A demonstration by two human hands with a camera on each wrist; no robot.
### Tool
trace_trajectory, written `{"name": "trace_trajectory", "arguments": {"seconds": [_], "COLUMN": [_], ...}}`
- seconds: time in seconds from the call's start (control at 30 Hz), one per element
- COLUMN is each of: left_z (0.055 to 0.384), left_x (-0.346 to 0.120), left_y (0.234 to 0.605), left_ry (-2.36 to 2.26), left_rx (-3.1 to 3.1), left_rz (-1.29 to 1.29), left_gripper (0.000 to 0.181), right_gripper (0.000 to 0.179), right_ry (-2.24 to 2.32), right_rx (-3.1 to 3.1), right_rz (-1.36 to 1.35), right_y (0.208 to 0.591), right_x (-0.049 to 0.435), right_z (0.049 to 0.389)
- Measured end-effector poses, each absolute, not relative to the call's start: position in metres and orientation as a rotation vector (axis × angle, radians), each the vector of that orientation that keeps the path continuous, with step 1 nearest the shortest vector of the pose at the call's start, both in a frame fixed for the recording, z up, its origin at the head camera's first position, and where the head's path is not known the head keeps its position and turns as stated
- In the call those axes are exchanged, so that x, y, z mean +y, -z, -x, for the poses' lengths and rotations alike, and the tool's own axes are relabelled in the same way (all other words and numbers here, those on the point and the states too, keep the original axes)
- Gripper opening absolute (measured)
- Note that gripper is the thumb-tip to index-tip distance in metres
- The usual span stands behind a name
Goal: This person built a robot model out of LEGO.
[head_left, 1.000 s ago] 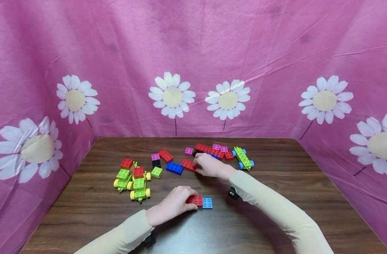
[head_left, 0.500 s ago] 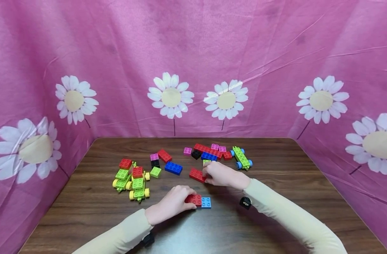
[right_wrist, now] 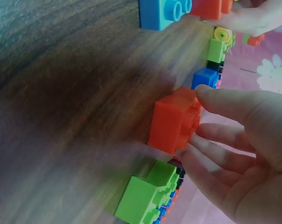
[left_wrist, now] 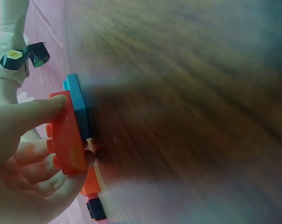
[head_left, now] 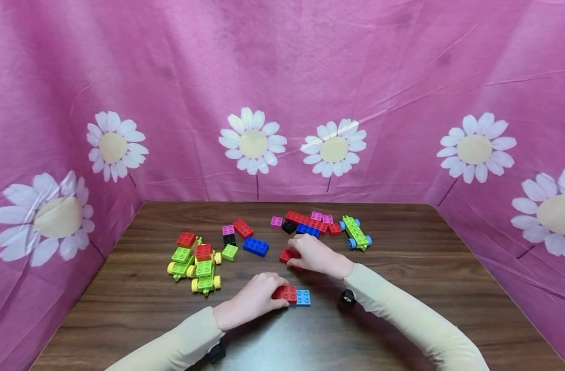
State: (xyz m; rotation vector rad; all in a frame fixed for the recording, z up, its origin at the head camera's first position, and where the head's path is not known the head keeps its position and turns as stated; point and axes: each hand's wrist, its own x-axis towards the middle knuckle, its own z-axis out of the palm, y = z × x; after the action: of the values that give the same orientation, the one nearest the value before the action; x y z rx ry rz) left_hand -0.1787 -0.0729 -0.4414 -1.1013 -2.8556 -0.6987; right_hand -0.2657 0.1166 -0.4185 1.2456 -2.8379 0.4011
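Observation:
Left hand point(head_left: 254, 299) grips a red brick point(head_left: 289, 293) between thumb and fingers, low over the table's near middle. A light-blue brick point(head_left: 303, 297) adjoins its right end; in the left wrist view, the light-blue brick point(left_wrist: 78, 105) shows on the red one's table side. Further back, the right hand point(head_left: 318, 255) pinches a second red brick point(head_left: 286, 254), thumb on one side and fingers on the other, as the right wrist view of this red brick point(right_wrist: 171, 121) shows. Close to those fingers is a lime-green brick point(right_wrist: 141, 198), hidden behind the hand in the head view.
Two lime-green wheeled cars point(head_left: 204, 275) with bricks stacked on them stand at the left. Behind the hands lie blue point(head_left: 256, 246), red point(head_left: 305, 220), pink point(head_left: 276, 221) and black point(head_left: 289, 227) bricks. A green wheeled base point(head_left: 356, 233) with blue wheels stands back right. A pink flowered cloth surrounds the table.
The right hand has drawn its red brick nearer and slightly right from the loose bricks, then shifted left over it, covering more of it. The left hand stays put on its brick.

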Motion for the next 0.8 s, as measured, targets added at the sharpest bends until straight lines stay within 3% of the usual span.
{"name": "trace_trajectory", "arguments": {"seconds": [0.8], "left_z": [0.179], "left_x": [-0.078], "left_y": [0.444], "left_ry": [0.757], "left_rx": [-2.824], "left_rz": [1.09], "left_gripper": [0.035], "right_gripper": [0.027], "right_ry": [-0.439], "right_rx": [-2.856], "right_rz": [-1.211], "right_y": [0.41], "right_x": [0.133], "right_z": [0.249]}}
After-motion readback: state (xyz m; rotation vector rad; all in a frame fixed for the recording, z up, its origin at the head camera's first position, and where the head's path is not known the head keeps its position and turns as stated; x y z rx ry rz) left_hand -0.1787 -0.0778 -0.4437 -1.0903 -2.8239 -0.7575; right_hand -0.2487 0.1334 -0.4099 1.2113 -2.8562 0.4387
